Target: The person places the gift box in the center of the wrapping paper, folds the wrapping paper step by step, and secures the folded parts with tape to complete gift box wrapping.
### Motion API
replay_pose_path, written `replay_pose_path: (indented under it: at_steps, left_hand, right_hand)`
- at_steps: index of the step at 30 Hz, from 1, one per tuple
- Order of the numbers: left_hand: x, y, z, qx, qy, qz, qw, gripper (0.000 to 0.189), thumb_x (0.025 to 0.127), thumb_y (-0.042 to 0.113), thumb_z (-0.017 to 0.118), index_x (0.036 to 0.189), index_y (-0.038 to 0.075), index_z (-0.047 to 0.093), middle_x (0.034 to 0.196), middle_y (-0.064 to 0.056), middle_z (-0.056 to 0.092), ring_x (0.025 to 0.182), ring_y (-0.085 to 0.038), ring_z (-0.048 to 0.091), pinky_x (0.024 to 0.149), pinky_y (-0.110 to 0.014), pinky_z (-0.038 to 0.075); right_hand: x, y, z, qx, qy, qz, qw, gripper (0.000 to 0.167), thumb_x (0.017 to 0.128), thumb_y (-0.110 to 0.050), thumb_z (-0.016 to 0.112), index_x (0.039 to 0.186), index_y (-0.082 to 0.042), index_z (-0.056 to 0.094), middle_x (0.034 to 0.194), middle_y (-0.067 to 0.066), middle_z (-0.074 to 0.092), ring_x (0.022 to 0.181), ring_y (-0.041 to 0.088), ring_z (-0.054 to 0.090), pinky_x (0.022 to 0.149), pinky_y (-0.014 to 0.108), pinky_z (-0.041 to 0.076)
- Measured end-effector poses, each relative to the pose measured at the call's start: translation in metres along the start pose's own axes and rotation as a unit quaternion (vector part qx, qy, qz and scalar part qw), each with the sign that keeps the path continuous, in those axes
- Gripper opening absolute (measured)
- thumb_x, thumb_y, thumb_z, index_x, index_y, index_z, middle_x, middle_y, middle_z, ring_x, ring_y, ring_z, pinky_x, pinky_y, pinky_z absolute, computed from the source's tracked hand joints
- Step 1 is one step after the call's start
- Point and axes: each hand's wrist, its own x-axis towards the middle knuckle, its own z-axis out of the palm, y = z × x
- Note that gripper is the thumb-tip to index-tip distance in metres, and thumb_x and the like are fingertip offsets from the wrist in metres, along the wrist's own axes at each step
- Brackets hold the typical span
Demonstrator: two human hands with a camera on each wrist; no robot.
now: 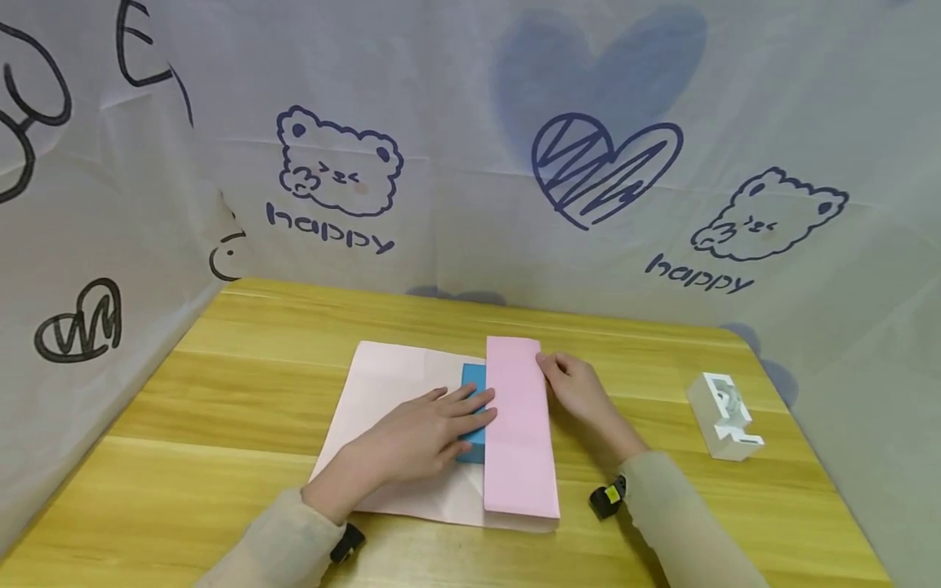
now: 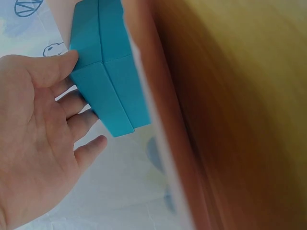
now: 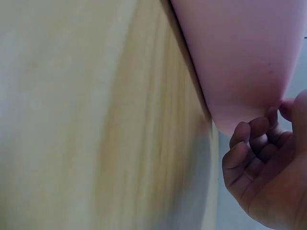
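A sheet of pink paper (image 1: 397, 371) lies on the table, its right part folded up and over into an upright-edged pink flap (image 1: 518, 433). Partly under that flap is a blue box (image 1: 474, 376), its right side hidden in the head view. My left hand (image 1: 419, 433) rests on the box with fingers stretched out, the fingertips reaching the flap's left edge. In the left wrist view, the thumb touches an edge of the box (image 2: 108, 72). At the flap's upper right edge, my right hand (image 1: 581, 392) pinches the paper (image 3: 240, 62) between thumb and curled fingers.
A white tape dispenser (image 1: 724, 416) stands on the wooden table (image 1: 243, 392) to the right. Behind and beside the table hangs a white cloth (image 1: 456, 204) with drawn hearts and bears. Each wrist wears a small black camera (image 1: 606, 500).
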Motion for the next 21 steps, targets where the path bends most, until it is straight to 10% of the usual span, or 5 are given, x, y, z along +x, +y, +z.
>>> replay_pose_path:
  at_steps: [21]
  left_hand:
    - [0.002,-0.001,0.001,-0.003,0.002,0.001,1.0000,0.055,0.108,0.033,0.056,0.160,0.018,0.043,0.170,0.000,0.029,0.156,-0.026,0.027,0.123,-0.052,0.032]
  right_hand:
    - [0.021,0.000,0.010,0.011,0.015,0.000,0.9998,0.037,0.111,-0.035,0.045,0.105,-0.005,0.066,0.096,0.014,0.066,0.094,0.030,0.060,0.083,0.041,0.048]
